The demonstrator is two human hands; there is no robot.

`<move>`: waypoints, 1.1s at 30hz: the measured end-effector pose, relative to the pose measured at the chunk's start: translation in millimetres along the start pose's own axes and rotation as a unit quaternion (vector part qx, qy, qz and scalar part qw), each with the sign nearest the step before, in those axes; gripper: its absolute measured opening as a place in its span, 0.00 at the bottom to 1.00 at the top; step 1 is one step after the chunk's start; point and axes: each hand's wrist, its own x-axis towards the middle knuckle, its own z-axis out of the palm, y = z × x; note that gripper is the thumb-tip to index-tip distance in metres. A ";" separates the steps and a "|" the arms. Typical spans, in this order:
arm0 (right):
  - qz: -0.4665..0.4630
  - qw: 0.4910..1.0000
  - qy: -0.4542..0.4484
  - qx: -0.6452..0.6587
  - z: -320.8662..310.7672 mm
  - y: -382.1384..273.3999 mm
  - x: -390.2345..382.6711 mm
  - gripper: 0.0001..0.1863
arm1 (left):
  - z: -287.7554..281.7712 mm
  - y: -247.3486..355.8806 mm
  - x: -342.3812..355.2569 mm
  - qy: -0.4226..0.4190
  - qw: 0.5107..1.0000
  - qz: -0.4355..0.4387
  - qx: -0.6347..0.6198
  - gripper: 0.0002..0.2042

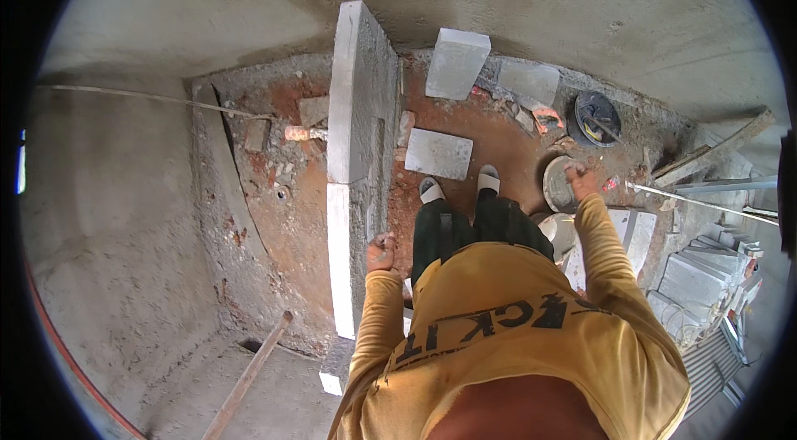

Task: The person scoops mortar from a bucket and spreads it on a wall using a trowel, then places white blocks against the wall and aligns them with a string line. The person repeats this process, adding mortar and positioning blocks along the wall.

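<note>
- Markings: large dark lettering (484, 324), partly worn, crosses the front of the long-sleeved mustard-yellow shirt (498, 278). Clock positions are taken from the wearer, straight ahead being 12.
- Wall: pale grey partition of large rectangular blocks (363, 108), standing at 9 to 11 o'clock. Its near edge is whitish; I note a joint between blocks and a rougher, darker side facing the wearer.
- Bucket: round, pale-rimmed container (547, 192) at 1 to 2 o'clock, upright on the reddish earth floor (519, 170), with grey, mortar-like material inside.
- Left hand (381, 251): at 9 o'clock, just beside the wall's rough side, fingers curled. I cannot tell whether they pinch anything or touch the blocks.
- Right hand (584, 181): at 2 o'clock, over the bucket's right side, fingers bent. Whether it grips the rim or something else cannot be told.
- Surroundings: a flat pale rectangular slab (438, 154) at 11 o'clock; a round black tub (581, 126) at 1 o'clock; stacked pale blocks (696, 278) at 3 o'clock.
</note>
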 end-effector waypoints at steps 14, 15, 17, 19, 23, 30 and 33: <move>0.174 0.983 -0.031 0.057 79.8 112.6 -103.5 0.14 | -68.4 -39.4 69.7 0.015 0.999 0.021 0.028 0.15; 0.172 0.972 -0.008 0.158 81.7 100.0 -104.7 0.14 | -73.4 -29.8 71.8 0.024 0.998 0.036 0.040 0.16; 0.136 0.980 -0.008 0.147 90.5 77.4 -98.4 0.12 | -80.2 1.8 72.7 0.008 0.998 0.048 0.045 0.16; 0.117 0.990 -0.012 0.072 99.0 59.7 -85.8 0.12 | -84.0 54.2 71.4 -0.011 0.991 0.114 0.071 0.16; 0.117 0.965 -0.001 -0.234 99.5 32.3 -55.3 0.26 | -61.6 212.0 57.9 -0.078 0.868 0.461 0.166 0.12; 0.051 0.987 -0.119 -0.090 77.6 -11.4 8.8 0.19 | 34.9 466.1 -85.9 -0.227 0.553 0.795 0.098 0.12; 0.036 0.990 -0.115 -0.075 57.1 -6.8 24.3 0.19 | 57.0 495.8 -114.1 -0.261 0.549 0.786 0.111 0.14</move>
